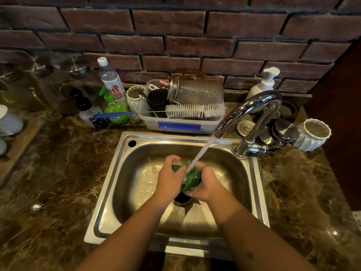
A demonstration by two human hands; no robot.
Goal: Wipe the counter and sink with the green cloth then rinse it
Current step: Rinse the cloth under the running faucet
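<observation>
The green cloth (pixel 192 178) is bunched up between both hands over the middle of the steel sink (pixel 109 192). My left hand (pixel 170 178) grips its left side and my right hand (pixel 205 186) grips its right side. Water streams from the chrome tap (pixel 252 108) onto the cloth. The drain (pixel 182 198) lies just below the hands, partly hidden by them. The brown marble counter (pixel 58 173) surrounds the sink.
A plastic tub (pixel 179 124) with a jar, cups and a white bottle brush stands behind the sink. Bottles (pixel 113 106) crowd the back left. A soap pump (pixel 262 83) and a white ribbed cup (pixel 312 133) sit at the right, beside the tap.
</observation>
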